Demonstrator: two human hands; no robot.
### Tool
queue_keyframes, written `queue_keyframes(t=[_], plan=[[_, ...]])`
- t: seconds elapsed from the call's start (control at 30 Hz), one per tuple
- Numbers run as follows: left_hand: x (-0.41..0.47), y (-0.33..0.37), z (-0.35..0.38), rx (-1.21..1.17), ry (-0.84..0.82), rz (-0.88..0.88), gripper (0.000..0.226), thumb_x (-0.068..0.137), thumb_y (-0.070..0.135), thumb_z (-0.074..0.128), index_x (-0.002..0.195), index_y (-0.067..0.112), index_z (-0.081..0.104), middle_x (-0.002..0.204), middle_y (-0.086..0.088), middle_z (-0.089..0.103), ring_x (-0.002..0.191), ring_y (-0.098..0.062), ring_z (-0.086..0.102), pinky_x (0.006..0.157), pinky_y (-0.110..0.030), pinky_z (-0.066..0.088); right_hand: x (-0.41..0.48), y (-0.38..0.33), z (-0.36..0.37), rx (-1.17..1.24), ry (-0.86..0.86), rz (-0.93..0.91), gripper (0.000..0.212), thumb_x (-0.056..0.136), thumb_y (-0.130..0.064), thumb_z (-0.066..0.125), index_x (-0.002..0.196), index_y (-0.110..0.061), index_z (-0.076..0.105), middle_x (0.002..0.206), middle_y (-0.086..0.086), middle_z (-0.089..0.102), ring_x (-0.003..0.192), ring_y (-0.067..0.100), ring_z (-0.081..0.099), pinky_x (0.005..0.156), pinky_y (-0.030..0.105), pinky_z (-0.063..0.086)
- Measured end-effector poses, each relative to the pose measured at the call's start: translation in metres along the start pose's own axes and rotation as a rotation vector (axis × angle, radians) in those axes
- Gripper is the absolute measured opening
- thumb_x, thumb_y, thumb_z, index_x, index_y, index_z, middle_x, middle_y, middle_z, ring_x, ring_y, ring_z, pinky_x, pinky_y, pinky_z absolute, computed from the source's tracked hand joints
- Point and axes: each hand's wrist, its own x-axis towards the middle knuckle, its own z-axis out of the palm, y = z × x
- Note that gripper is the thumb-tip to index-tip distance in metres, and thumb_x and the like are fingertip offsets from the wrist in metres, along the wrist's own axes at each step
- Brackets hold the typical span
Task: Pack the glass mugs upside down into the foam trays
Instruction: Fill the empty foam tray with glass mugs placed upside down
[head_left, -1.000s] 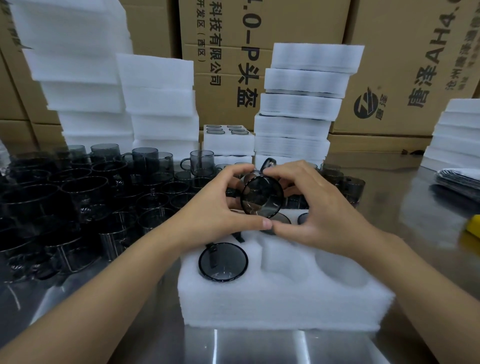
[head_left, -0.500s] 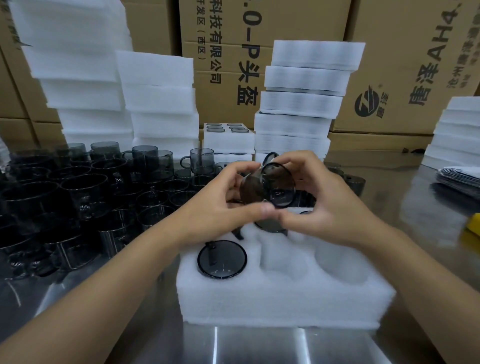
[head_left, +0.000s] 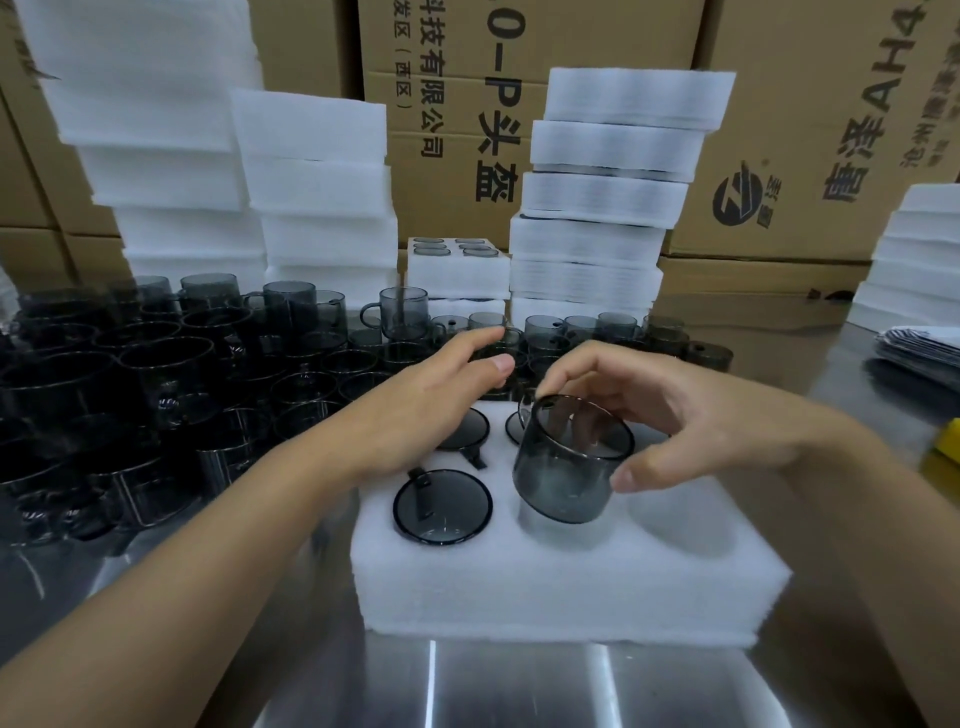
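Two hands over one foam tray (head_left: 571, 587), the right hand (head_left: 691, 426) gripping a dark glass mug (head_left: 563, 473).
Its fingers curl over the mug's far rim, with the thumb on the near side. The mug sits partway in the tray's front middle hole, centre of the frame. The left hand (head_left: 426, 400) hovers open with straight fingers, partly covering the back-left mug (head_left: 467, 428) behind the front-left mug (head_left: 442, 506). Loose mugs (head_left: 156, 374) crowd the left.

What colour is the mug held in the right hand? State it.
The mug is translucent smoky grey; best in head view.
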Motion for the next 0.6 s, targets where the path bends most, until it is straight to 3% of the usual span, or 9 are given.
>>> queue_keyframes(t=[0.07, 0.17, 0.27, 0.43, 0.5, 0.6], plan=[[-0.002, 0.001, -0.001, 0.022, -0.050, -0.003, 0.083, 0.062, 0.084, 0.030, 0.140, 0.056, 0.025, 0.142, 0.020, 0.047, 0.130, 0.002, 0.040, 0.096, -0.020, 0.030, -0.001, -0.001, 0.000, -0.008, -0.031, -0.004, 0.056, 0.067, -0.023, 0.072, 0.119, -0.033, 0.053, 0.117, 0.005, 0.057, 0.112, 0.022, 0.056, 0.099, 0.046, 0.045], [-0.006, 0.004, -0.002, 0.043, -0.137, -0.007, 0.088, 0.060, 0.086, 0.033, 0.142, 0.054, 0.023, 0.144, 0.024, 0.042, 0.113, 0.016, 0.042, 0.085, -0.009, 0.029, -0.002, -0.001, 0.001, -0.003, -0.068, -0.014, 0.057, 0.068, -0.018, 0.069, 0.120, -0.031, 0.053, 0.120, 0.006, 0.057, 0.116, 0.024, 0.054, 0.101, 0.046, 0.043], [-0.008, 0.006, -0.004, 0.072, -0.167, -0.004, 0.093, 0.059, 0.090, 0.031, 0.143, 0.049, 0.030, 0.147, 0.031, 0.031, 0.117, 0.016, 0.037, 0.083, -0.008, 0.029, -0.002, -0.003, 0.002, 0.002, -0.101, -0.004, 0.058, 0.068, -0.015, 0.067, 0.122, -0.029, 0.052, 0.122, 0.006, 0.056, 0.118, 0.024, 0.053, 0.101, 0.041, 0.043], [-0.011, 0.010, -0.006, 0.052, -0.178, -0.005, 0.083, 0.065, 0.089, 0.021, 0.140, 0.054, 0.030, 0.123, 0.042, 0.042, 0.088, 0.042, 0.032, 0.074, 0.001, 0.033, -0.002, -0.003, 0.004, -0.053, -0.147, 0.055, 0.057, 0.069, -0.015, 0.072, 0.121, -0.026, 0.053, 0.120, -0.003, 0.058, 0.117, 0.016, 0.055, 0.100, 0.029, 0.043], [-0.010, 0.008, -0.006, 0.067, -0.191, -0.020, 0.081, 0.069, 0.091, 0.026, 0.141, 0.054, 0.028, 0.128, 0.038, 0.041, 0.096, 0.036, 0.036, 0.081, -0.005, 0.034, -0.002, -0.003, 0.004, -0.081, -0.151, 0.072, 0.057, 0.070, -0.009, 0.072, 0.122, -0.025, 0.052, 0.119, -0.006, 0.059, 0.117, 0.015, 0.055, 0.101, 0.030, 0.043], [-0.007, 0.005, -0.005, 0.153, -0.220, -0.036, 0.099, 0.054, 0.087, 0.045, 0.144, 0.052, 0.023, 0.141, 0.027, 0.040, 0.122, 0.010, 0.042, 0.103, -0.020, 0.034, -0.002, -0.006, 0.002, -0.146, -0.166, 0.090, 0.057, 0.069, -0.025, 0.075, 0.121, -0.038, 0.054, 0.120, -0.013, 0.057, 0.116, 0.012, 0.055, 0.102, 0.037, 0.043]])
